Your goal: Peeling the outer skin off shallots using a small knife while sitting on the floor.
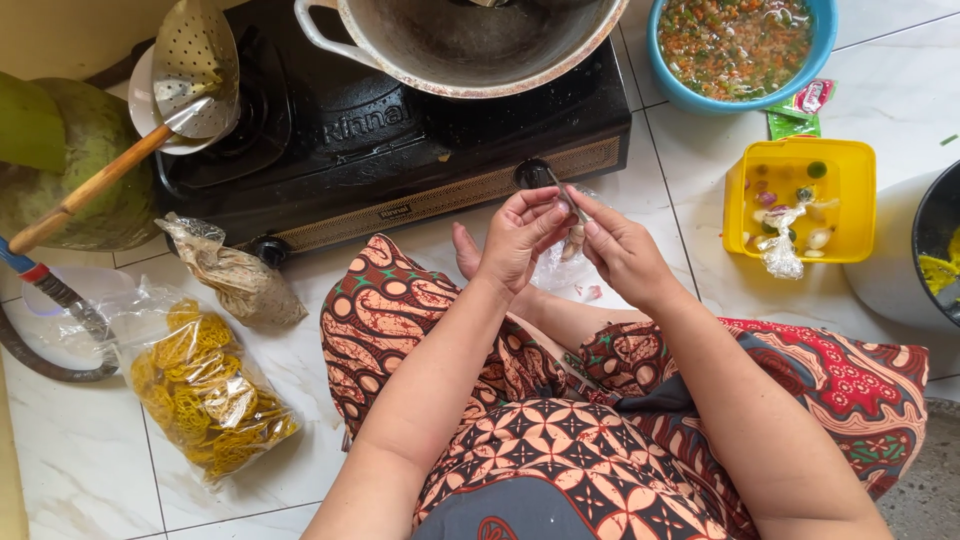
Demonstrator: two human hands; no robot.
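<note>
While the person sits cross-legged on the tiled floor just in front of the black gas stove (400, 150), both hands meet over the lap: the left hand (520, 235) has its grip pinched shut on a small pale clove-like piece (573, 240), and the right hand (620, 250) has its grip closed on a thin knife (566, 195), blade against it, seemingly for peeling. Right of the stove sit a yellow tub (800, 200) and a blue bowl (735, 50), near to hand.

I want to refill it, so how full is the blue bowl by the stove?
Nearly full: the blue bowl holds a chopped orange-and-green mixture in liquid almost up to its rim.
</note>
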